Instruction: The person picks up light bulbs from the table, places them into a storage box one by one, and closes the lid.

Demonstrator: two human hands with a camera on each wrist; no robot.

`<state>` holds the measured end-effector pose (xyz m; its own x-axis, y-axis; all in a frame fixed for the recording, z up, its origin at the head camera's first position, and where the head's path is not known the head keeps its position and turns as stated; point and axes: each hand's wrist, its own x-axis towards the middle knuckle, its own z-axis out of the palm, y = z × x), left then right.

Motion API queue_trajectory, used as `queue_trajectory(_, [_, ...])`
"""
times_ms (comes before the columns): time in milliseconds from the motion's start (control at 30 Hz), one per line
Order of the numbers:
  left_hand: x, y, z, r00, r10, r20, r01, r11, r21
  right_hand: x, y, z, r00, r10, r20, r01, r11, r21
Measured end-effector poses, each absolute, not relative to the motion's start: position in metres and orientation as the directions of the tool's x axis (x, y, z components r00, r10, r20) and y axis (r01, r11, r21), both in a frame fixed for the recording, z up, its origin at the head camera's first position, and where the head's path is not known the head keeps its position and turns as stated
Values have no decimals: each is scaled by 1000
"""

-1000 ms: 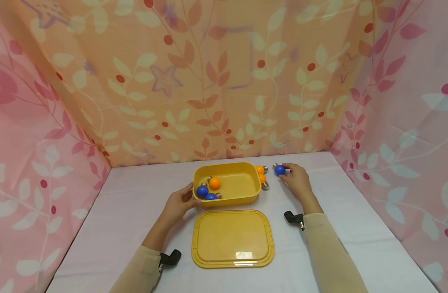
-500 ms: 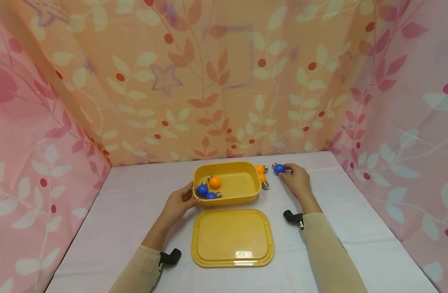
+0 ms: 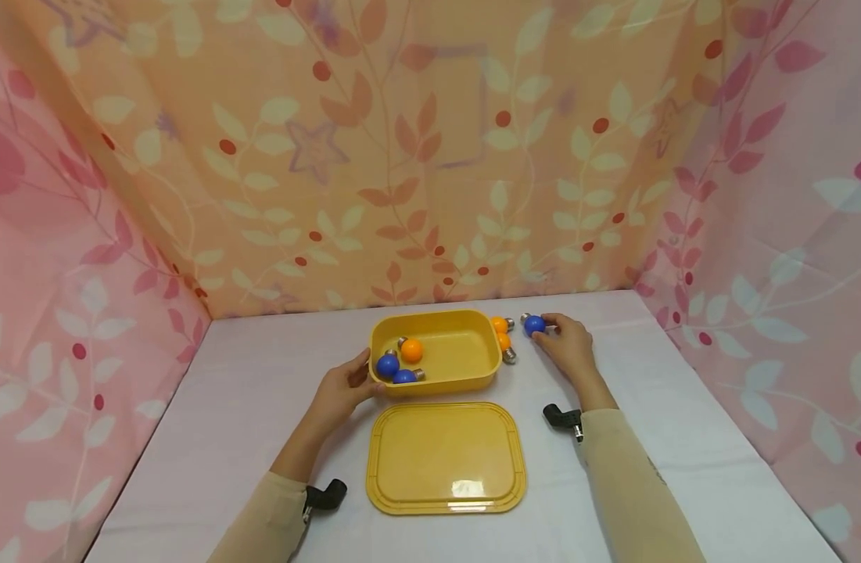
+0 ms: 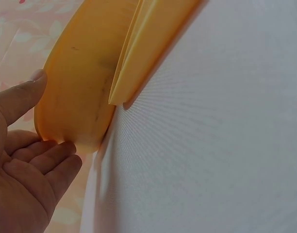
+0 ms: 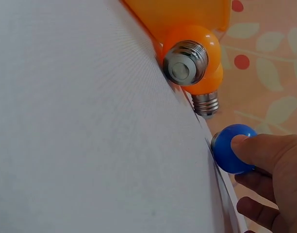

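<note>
Left hand (image 3: 340, 391) holds yellow box (image 3: 465, 356), right hand (image 3: 571, 348) pinches blue bulb (image 3: 534, 326), orange bulbs (image 3: 504, 342) between.

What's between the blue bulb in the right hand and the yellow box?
A rear orange bulb and a front orange bulb, both beside the right end of the yellow box. Nothing visible separates the right hand from the blue bulb; it pinches it. Passing over the orange pair looks feasible.

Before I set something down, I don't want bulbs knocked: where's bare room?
Bare tablecloth lies outside the left sleeve and the right sleeve; the tub's right half looks free. Crowded: the tub's left end, and between tub and right hand, where orange bulbs sit.
</note>
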<state>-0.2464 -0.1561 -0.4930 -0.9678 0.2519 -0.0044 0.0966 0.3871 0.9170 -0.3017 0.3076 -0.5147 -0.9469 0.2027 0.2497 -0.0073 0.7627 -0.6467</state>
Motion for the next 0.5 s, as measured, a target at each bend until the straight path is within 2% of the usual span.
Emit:
queue_trajectory(333, [-247,-157,-494,-964,264,-5,87,337,937,-299,312,-504,-951,203,235,-53,640,-767])
queue_trajectory(500, [-248,-157,-496,-965,261,-14,79,342,936,-297,310,-498,-959,156,236,-97,602,-792])
